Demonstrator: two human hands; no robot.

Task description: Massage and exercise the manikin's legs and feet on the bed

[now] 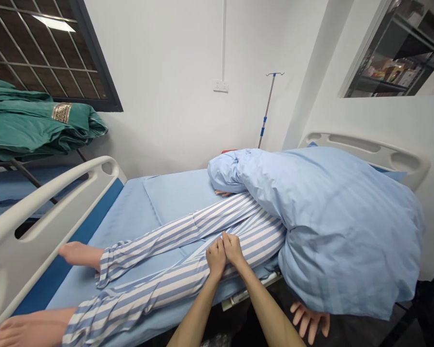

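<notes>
My left hand (216, 255) and my right hand (233, 246) are side by side, both closed, above the near thigh of a lying figure that looks like a manikin. The figure wears blue-and-white striped trousers (159, 284), creased around my hands. My curled fingers hide whatever they may grip. To the right, a bunched light-blue quilt (340, 217) covers the figure's upper body. Two bare feet, the far foot (77, 253) and the near foot (32, 327), stick out of the trouser legs. From under the quilt a manikin hand (310, 320) hangs over the bed's near edge.
The bed has a light-blue sheet (137, 207), a footboard (58, 202) on the left and a headboard (369, 144) on the right. Behind it stand an IV pole (267, 113) and a white wall with a socket (221, 86). Green folded fabric (32, 120) lies at far left.
</notes>
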